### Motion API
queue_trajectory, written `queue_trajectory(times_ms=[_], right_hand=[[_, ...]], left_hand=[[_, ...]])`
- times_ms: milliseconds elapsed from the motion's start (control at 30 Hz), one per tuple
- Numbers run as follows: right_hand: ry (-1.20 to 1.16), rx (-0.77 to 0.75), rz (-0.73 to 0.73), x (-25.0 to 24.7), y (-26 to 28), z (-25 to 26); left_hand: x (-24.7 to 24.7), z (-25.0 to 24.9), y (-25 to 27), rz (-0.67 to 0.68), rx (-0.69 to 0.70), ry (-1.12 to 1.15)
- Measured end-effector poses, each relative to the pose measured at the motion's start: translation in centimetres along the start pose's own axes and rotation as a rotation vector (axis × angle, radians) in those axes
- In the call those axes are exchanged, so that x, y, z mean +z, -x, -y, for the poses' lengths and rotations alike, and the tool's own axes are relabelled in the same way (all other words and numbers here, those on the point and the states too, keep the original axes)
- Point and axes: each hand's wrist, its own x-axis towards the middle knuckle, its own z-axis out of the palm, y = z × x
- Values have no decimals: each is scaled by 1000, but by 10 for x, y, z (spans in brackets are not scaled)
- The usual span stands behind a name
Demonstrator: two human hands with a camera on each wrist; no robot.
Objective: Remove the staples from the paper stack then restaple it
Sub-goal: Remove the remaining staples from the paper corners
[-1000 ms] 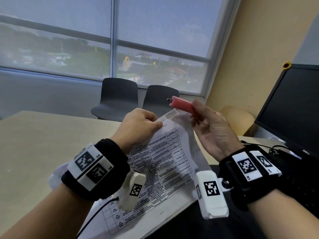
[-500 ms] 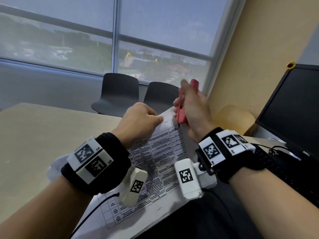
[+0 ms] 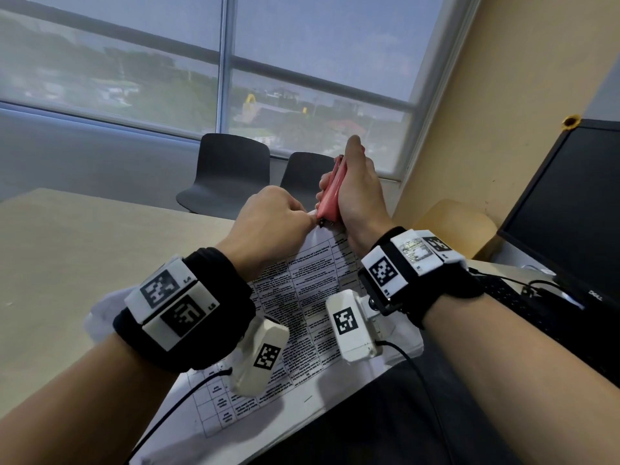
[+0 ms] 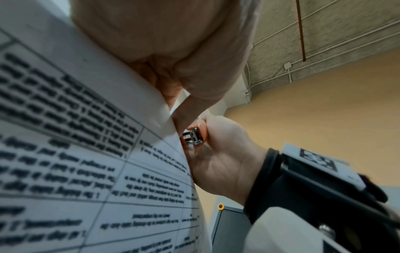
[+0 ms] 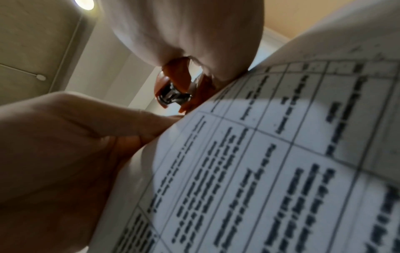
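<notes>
A stack of printed paper (image 3: 302, 297) with tables lies tilted up from the table edge toward me. My left hand (image 3: 271, 218) pinches its far top corner, fingers curled. My right hand (image 3: 355, 193) grips a small red stapler (image 3: 330, 196) held nearly upright, its metal end (image 4: 192, 137) down at that same corner of the paper (image 4: 86, 154), right beside my left fingertips. In the right wrist view the stapler's metal end (image 5: 173, 95) sits at the paper's edge (image 5: 259, 154). I cannot make out the staples themselves.
The beige table (image 3: 84, 250) spreads to the left. A dark Dell monitor (image 3: 570, 209) and a black keyboard (image 3: 523, 303) with cables stand at the right. Two dark chairs (image 3: 231, 172) are beyond the table, under the window.
My right hand turned over and swung the stapler from level above the paper down to upright at the top corner. My left hand kept its pinch on the corner.
</notes>
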Motion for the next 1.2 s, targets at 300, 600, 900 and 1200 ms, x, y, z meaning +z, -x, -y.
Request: queue_trajectory(times_ms=[300, 600, 900, 1200], right_hand=[[-22, -42, -14, -3, -2, -4], [-180, -177, 1, 3, -3, -7], [-29, -159, 125, 0, -7, -1], [-229, -63, 112, -3, -13, -5]], left_hand=[[1, 1, -2, -17, 18, -15], [-2, 0, -3, -25, 73, 58], [2, -2, -1, -44, 127, -24], [3, -1, -1, -18, 99, 36]])
